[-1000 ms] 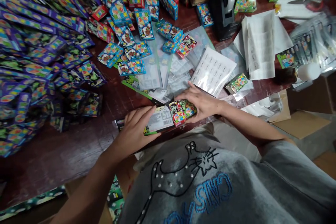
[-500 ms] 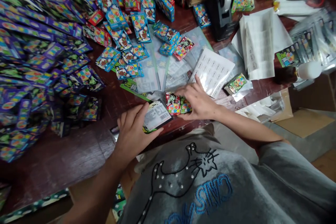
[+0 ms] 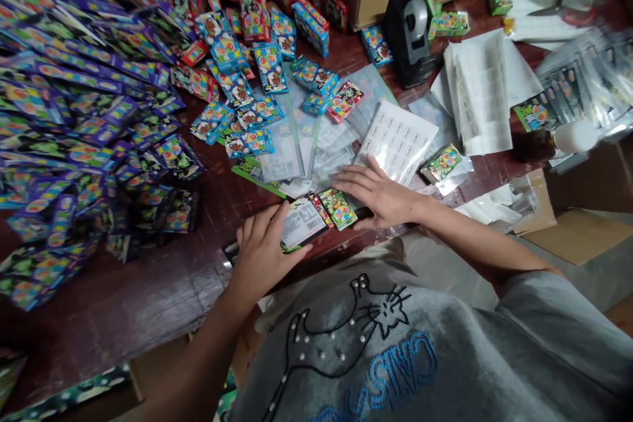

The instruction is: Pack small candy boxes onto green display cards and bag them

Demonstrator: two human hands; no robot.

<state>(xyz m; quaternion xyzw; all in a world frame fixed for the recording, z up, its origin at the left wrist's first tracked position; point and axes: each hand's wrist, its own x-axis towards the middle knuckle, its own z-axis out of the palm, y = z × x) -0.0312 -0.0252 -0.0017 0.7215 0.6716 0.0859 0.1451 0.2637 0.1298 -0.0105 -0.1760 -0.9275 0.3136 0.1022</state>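
Observation:
A flat packet (image 3: 302,223) with a dark border and a white barcode panel lies at the table's near edge. My left hand (image 3: 262,254) grips its left end, thumb along the lower edge and fingers over the top. At the packet's right end, a red small box (image 3: 322,210) shows only a narrow strip; the rest is hidden in or under the packet. Beside it lies a green small box (image 3: 339,209), face up. My right hand (image 3: 378,194) is just right of the green box, fingers stretched out and thumb apart; whether it touches the box I cannot tell.
Purple small boxes (image 3: 93,119) are heaped at left, with blue boxes (image 3: 270,67) and red boxes (image 3: 254,10) behind. A sticker sheet (image 3: 398,138), a black tape dispenser (image 3: 408,39), paper strips (image 3: 477,95) and a white-capped bottle (image 3: 576,137) stand or lie at right.
The red box has slid left, mostly out of sight at the packet. The green box has come out from under my right hand, whose fingers have straightened. The view has shifted slightly.

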